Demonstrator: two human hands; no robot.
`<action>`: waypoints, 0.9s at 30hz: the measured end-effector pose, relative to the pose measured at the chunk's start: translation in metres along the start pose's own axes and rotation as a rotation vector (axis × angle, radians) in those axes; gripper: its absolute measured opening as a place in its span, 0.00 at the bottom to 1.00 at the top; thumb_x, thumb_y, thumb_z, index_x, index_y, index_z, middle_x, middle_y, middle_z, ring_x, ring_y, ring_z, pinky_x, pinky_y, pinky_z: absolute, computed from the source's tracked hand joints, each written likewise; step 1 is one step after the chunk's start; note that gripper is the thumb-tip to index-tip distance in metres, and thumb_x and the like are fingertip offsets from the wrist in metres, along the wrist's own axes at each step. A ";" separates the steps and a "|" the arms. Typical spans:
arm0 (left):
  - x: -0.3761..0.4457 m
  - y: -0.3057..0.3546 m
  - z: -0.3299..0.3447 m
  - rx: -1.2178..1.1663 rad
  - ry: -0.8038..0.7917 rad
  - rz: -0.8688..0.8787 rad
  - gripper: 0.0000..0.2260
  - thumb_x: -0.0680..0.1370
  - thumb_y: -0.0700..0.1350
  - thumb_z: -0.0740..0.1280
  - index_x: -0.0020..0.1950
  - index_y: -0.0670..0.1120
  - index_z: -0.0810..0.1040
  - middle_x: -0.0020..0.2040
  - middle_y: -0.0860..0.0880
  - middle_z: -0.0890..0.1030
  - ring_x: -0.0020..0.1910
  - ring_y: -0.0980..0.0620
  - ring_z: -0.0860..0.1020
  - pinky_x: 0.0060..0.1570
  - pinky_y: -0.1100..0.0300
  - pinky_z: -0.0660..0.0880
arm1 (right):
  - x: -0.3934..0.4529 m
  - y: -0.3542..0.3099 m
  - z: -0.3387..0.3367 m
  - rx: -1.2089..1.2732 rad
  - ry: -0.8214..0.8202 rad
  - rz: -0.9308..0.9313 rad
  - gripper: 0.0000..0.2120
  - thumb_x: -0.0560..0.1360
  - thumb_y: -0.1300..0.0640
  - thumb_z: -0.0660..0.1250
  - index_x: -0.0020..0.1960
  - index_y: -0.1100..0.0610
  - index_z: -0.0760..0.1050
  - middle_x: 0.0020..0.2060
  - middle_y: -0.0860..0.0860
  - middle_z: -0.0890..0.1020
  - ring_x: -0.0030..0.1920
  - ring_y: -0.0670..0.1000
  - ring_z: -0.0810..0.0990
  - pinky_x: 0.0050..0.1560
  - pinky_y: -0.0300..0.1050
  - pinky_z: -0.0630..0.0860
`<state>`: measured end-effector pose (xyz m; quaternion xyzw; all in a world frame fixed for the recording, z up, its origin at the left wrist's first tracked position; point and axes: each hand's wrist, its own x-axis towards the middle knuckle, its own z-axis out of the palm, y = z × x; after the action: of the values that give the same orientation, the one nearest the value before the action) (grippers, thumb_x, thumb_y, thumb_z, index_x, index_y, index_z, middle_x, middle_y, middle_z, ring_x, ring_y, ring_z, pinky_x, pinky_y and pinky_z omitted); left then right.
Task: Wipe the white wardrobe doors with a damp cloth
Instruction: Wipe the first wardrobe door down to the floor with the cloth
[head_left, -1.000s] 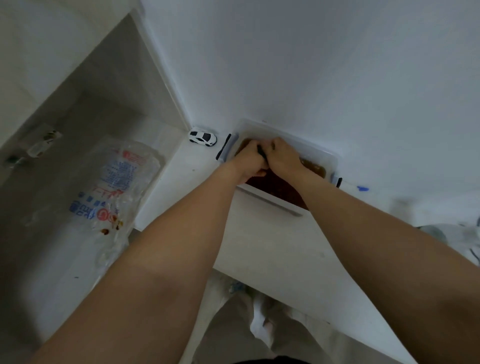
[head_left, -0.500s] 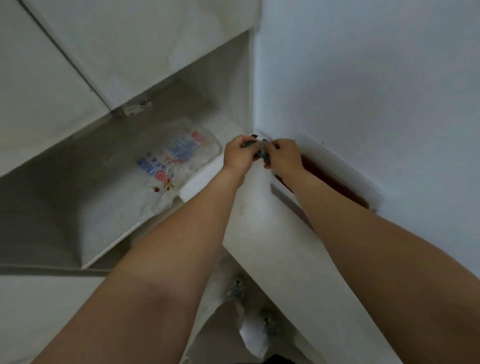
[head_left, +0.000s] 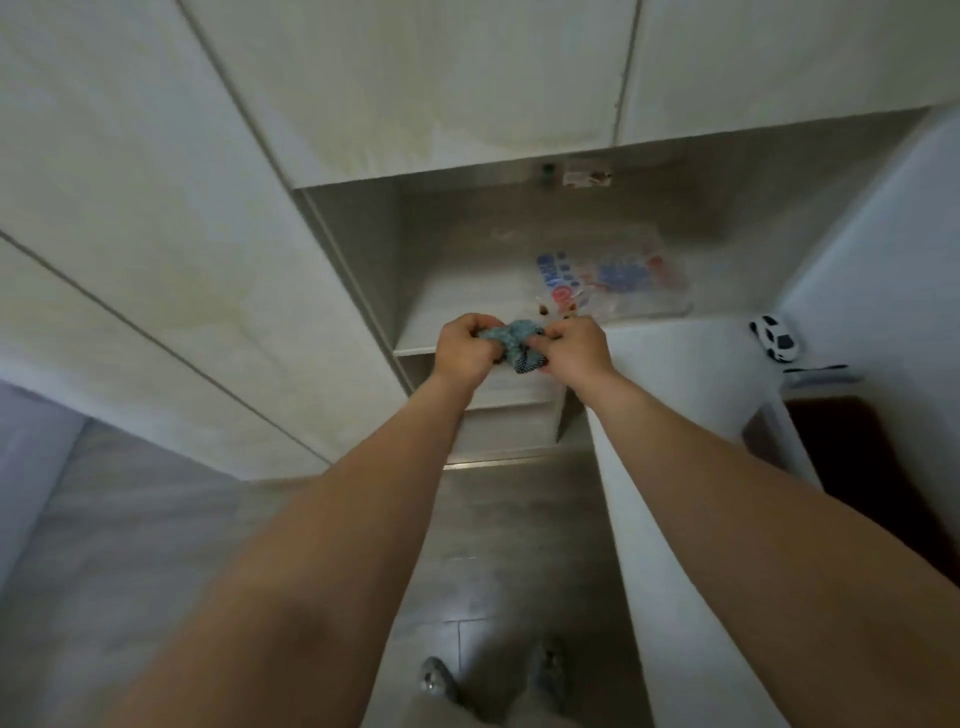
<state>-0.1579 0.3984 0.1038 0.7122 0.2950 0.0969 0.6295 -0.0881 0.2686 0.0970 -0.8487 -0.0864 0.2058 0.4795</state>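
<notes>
Nearest us, our two bare forearms reach out over the grey floor, and at their ends our left hand and right hand each curl their fingers round one bunched blue-green cloth, gripping it between them. Just beyond the cloth an open shelf holds a printed plastic bag. Farther off, the white wardrobe doors stand closed above and to the left.

text: none legible — plastic bag | blue-red print — too blurred
</notes>
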 end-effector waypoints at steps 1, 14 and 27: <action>-0.007 -0.005 -0.024 0.019 0.018 0.002 0.14 0.69 0.24 0.63 0.47 0.40 0.77 0.42 0.46 0.78 0.42 0.48 0.77 0.36 0.62 0.76 | -0.007 -0.012 0.018 -0.050 -0.021 -0.038 0.10 0.76 0.55 0.71 0.41 0.62 0.82 0.40 0.57 0.84 0.44 0.57 0.82 0.49 0.55 0.80; -0.134 -0.088 -0.309 0.449 0.164 0.049 0.15 0.64 0.28 0.68 0.39 0.47 0.72 0.45 0.43 0.78 0.43 0.43 0.76 0.40 0.55 0.72 | -0.126 -0.135 0.239 -0.121 -0.029 -0.444 0.13 0.82 0.55 0.61 0.55 0.59 0.83 0.51 0.54 0.82 0.53 0.54 0.78 0.52 0.44 0.72; -0.183 -0.081 -0.438 -0.073 0.101 0.040 0.45 0.70 0.31 0.71 0.81 0.51 0.53 0.76 0.48 0.63 0.71 0.53 0.64 0.62 0.57 0.69 | -0.216 -0.237 0.354 0.084 -0.318 -0.523 0.13 0.82 0.55 0.60 0.45 0.51 0.82 0.43 0.48 0.83 0.47 0.52 0.83 0.49 0.51 0.81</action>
<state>-0.5531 0.6692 0.1519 0.6888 0.3086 0.1560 0.6371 -0.4238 0.5945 0.1950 -0.7343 -0.3671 0.2092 0.5312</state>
